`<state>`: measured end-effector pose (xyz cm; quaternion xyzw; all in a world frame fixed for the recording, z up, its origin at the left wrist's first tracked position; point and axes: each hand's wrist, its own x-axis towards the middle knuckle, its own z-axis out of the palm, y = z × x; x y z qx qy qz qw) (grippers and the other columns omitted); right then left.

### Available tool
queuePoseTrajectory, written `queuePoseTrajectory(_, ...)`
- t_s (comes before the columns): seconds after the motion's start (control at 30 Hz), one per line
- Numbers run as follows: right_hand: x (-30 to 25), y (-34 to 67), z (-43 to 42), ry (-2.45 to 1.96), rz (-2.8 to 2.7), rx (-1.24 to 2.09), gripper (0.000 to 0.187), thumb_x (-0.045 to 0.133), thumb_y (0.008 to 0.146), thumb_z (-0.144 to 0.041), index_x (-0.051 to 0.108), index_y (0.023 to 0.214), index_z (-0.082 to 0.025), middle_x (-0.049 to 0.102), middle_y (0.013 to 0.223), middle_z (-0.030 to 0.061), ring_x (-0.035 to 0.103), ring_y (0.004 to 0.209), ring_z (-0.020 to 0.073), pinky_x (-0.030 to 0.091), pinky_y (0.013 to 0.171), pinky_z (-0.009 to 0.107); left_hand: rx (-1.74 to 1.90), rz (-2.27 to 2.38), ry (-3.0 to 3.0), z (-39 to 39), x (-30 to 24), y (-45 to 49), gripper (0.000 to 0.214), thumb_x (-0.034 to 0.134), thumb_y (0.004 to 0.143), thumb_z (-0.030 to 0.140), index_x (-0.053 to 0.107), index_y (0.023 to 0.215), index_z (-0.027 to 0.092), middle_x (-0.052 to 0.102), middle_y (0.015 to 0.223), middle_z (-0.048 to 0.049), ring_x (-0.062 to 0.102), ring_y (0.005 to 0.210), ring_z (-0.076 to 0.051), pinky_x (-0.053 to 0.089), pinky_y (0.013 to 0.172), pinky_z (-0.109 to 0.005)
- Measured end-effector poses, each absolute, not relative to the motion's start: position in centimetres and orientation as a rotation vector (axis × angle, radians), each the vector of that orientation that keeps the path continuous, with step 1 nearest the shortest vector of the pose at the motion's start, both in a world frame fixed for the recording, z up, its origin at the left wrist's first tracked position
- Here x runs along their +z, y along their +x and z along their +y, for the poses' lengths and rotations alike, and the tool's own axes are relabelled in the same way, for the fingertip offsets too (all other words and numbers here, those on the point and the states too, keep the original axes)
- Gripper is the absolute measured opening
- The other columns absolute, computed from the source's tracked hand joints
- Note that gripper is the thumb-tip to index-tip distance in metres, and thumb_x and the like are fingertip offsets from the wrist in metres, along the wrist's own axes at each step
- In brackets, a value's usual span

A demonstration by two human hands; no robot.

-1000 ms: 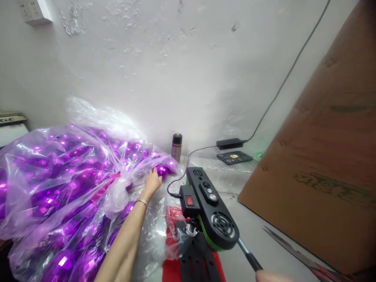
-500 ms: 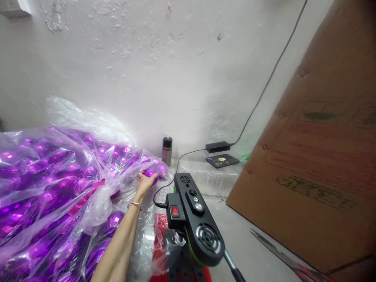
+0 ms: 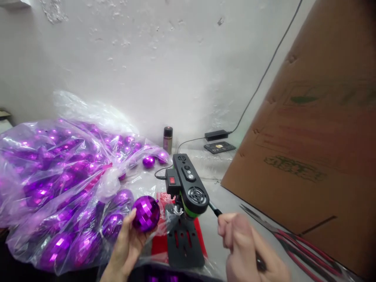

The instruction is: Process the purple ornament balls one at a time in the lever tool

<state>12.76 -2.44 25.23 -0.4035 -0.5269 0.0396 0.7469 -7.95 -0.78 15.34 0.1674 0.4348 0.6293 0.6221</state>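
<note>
Faceted ball: the purple faceted ball (image 3: 146, 213) is resting at the fingertips of the left hand (image 3: 126, 246), just left of the black machine (image 3: 188, 188).
Left hand: its fingers are curling around the ball from below and grasping it.
Right hand: the right hand (image 3: 249, 250) is clenching a thin black handle (image 3: 216, 211) that is running up-left into the machine.
Key relation: the ball is sitting level with the machine's head, the left hand being nearer.
Bag: the plastic bag (image 3: 58, 176) of purple balls is lying left of the machine.
</note>
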Motion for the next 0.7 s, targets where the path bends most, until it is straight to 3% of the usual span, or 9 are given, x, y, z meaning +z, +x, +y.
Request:
queuePoseTrajectory(0.17, 25.0, 13.4, -2.3, -0.861, -1.229, 0.085, 0.052, 0.059, 0.118, -0.024, 0.051, 0.066, -0.023, 0.052, 0.06, -0.0043, 0.056, 0.054, 0.0098, 0.042, 0.053, 0.024, 1.275, 1.169, 0.701, -3.6, 10.1, -4.4, 0.065, 0.079, 0.092, 0.062, 0.071, 0.144, 0.023, 0.086, 0.134, -0.0142, 0.083, 0.126, -0.039, 0.068, 0.109, -0.055)
queuePoseTrajectory(0.3, 25.0, 13.5, -2.5, -0.875, -1.277, 0.085, 0.046, 0.059, 0.117, -0.02, 0.054, 0.071, -0.023, 0.054, 0.063, -0.0048, 0.056, 0.055, 0.0094, 0.044, 0.056, 0.023, 1.248, 1.493, 1.174, -2.8, 8.7, -3.0, 0.081, 0.083, 0.083, 0.053, 0.059, 0.153, 0.02, 0.078, 0.15, -0.0195, 0.077, 0.14, -0.042, 0.056, 0.126, -0.061)
queuePoseTrajectory(0.4, 24.9, 13.6, -2.5, -0.877, -1.281, 0.087, 0.047, 0.057, 0.118, -0.02, 0.053, 0.071, -0.023, 0.054, 0.063, -0.0051, 0.056, 0.055, 0.0086, 0.045, 0.056, 0.022, 1.127, 1.538, 1.414, -1.8, 8.8, -2.8, 0.075, 0.078, 0.085, 0.049, 0.06, 0.152, 0.021, 0.082, 0.144, -0.0194, 0.081, 0.13, -0.042, 0.057, 0.123, -0.068)
queuePoseTrajectory(0.57, 25.2, 13.6, -2.5, -0.836, -1.276, 0.075, 0.047, 0.056, 0.119, -0.021, 0.052, 0.071, -0.023, 0.052, 0.062, -0.0054, 0.054, 0.053, 0.0084, 0.045, 0.054, 0.021, 1.063, 1.461, 1.66, -0.4, 8.8, -2.5, 0.073, 0.082, 0.082, 0.041, 0.067, 0.151, 0.023, 0.079, 0.154, -0.0195, 0.074, 0.147, -0.044, 0.056, 0.128, -0.067)
queuePoseTrajectory(0.7, 25.5, 13.4, -2.5, -0.849, -1.27, 0.071, 0.049, 0.057, 0.119, -0.022, 0.05, 0.07, -0.023, 0.05, 0.061, -0.006, 0.054, 0.053, 0.0078, 0.045, 0.054, 0.02, 1.131, 1.483, 1.691, 0.8, 8.7, -1.7, 0.075, 0.087, 0.074, 0.036, 0.072, 0.146, 0.019, 0.082, 0.144, -0.0218, 0.078, 0.138, -0.048, 0.059, 0.123, -0.071)
